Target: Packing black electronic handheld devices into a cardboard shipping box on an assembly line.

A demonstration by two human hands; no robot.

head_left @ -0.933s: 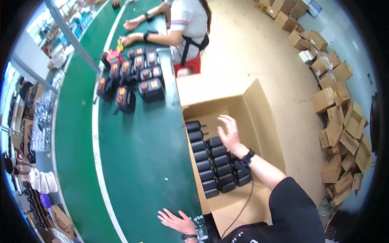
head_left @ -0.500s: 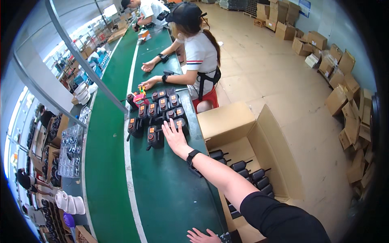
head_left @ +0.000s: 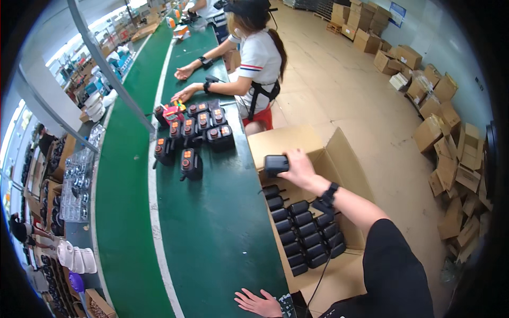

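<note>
Right hand fingers clamped on black device above cardboard box; left hand fingers spread flat on near green belt.

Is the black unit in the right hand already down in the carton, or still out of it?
Out: right hand holds black unit above the carton rows.

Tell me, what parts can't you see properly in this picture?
- Head view: the front of the black device in the right hand is too small to make out.
- The left hand is cut off by the bottom edge; what it rests beside is partly lost.
- The floor of the cardboard box is hidden by rows of black devices and the forearm.
- The orange-topped devices on the green table are too small for detail.
</note>
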